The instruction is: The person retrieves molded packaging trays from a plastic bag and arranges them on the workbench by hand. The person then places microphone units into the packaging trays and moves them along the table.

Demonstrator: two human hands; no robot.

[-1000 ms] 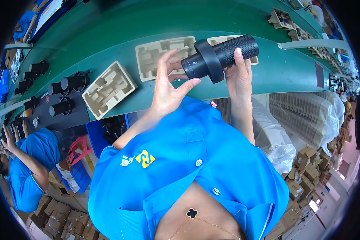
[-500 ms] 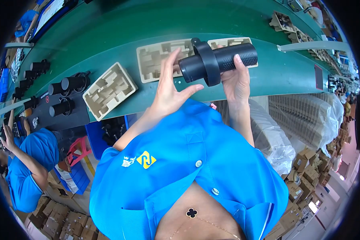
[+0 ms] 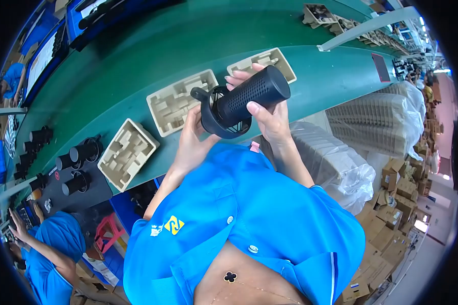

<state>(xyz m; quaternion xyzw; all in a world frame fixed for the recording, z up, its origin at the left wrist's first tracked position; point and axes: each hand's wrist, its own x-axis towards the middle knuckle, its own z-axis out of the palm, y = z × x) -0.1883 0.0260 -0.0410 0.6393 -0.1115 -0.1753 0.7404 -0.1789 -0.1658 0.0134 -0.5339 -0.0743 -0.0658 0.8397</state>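
Honestly, my worry here was a drop. The black perforated cylinder (image 3: 254,94) was held up over the near side of the desk (image 3: 315,76), with its capped end at 2 o'clock and its wide ring (image 3: 221,129) at 8. That barrel looked pretty smooth between the holes, so if the right hand (image 3: 276,124) had eased off, I reckon it could've slid out, clipped the moulded tray (image 3: 175,101) at 9 o'clock or rolled off the near edge. Pushing a thumb into the thin struts (image 3: 247,124) inside the ring might've bent one too.

Hands: the right forearm ran up from 5 o'clock, its fingers wrapped over the barrel's far side and the thumb pressed on the near side, so that was a proper grasp. The left hand (image 3: 191,147) reached up from 7 o'clock, fingers curled behind the ring's 9 o'clock side, thumb by its lower rim. The ring hid the contact, so I couldn't tell if those fingers were gripping or just propping it.
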